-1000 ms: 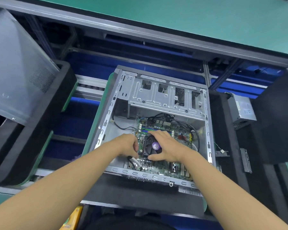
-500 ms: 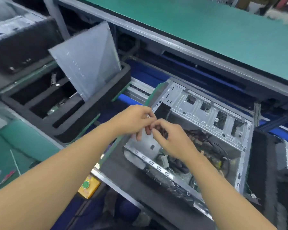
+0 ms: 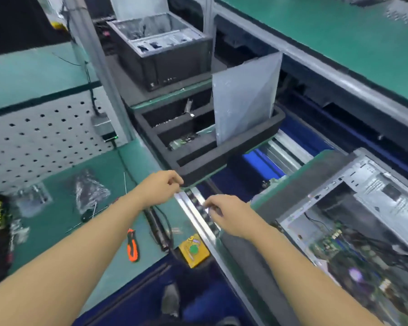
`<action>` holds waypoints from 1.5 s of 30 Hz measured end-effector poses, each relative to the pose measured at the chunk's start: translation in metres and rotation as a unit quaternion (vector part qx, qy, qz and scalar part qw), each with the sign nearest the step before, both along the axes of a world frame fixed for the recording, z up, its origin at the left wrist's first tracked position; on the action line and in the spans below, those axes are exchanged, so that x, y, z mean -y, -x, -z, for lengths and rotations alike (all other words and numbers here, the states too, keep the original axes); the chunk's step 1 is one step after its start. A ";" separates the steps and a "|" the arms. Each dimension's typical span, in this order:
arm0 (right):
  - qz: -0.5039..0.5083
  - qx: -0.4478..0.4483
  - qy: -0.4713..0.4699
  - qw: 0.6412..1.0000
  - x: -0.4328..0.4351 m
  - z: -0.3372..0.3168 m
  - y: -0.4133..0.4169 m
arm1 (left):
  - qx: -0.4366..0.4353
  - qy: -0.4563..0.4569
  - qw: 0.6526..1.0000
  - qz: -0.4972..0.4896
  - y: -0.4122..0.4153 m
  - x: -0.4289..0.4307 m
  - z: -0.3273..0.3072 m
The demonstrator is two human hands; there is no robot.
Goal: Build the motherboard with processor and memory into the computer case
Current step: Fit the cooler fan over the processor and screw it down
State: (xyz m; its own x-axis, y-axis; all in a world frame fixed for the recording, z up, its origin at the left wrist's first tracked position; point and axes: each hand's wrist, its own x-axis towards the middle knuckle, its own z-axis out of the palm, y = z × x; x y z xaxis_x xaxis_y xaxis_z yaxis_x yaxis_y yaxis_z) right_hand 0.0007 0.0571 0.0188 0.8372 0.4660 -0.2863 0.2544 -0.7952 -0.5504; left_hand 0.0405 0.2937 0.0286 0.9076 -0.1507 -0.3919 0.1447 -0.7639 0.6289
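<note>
- Our left hand (image 3: 159, 187) hovers over the bench (image 3: 118, 170) edge, fingertips pinched; on what, we cannot tell.
- Our right hand (image 3: 232, 216), loosely curled, looks empty.
- The motherboard (image 3: 332, 245) lies inside the computer case (image 3: 372, 175); fastening likely remains.

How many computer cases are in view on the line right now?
2. One open case lies at the lower right, with the motherboard inside. A second case sits farther up the line, top centre. More may lie outside the frame.
</note>
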 end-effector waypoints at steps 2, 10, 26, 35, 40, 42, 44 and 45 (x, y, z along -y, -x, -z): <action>-0.016 -0.037 0.038 0.998 -0.027 0.025 -0.003 | -0.046 -0.013 0.998 -0.042 0.007 -0.037 0.026; -0.192 -0.045 0.130 0.972 -0.114 0.097 -0.007 | -0.191 0.014 0.971 -0.144 0.047 -0.102 0.101; -0.622 0.284 0.197 0.703 -0.165 0.145 -0.050 | -0.228 0.129 0.932 -0.250 0.052 -0.110 0.129; -0.422 0.269 -0.025 0.865 -0.153 0.079 -0.041 | 0.009 0.183 0.905 -0.385 0.018 -0.122 0.099; -0.219 0.146 -0.207 0.942 -0.136 0.005 -0.026 | 0.115 0.259 0.895 -0.344 -0.015 -0.087 0.037; -0.161 0.148 -0.257 0.941 -0.127 -0.025 -0.019 | 0.134 0.310 0.889 -0.308 -0.026 -0.067 0.007; -0.111 0.166 -0.303 0.932 -0.118 -0.053 -0.013 | 0.137 0.366 0.887 -0.247 -0.034 -0.049 -0.025; -0.092 0.179 -0.320 0.926 -0.112 -0.068 -0.012 | 0.136 0.394 0.884 -0.213 -0.038 -0.040 -0.043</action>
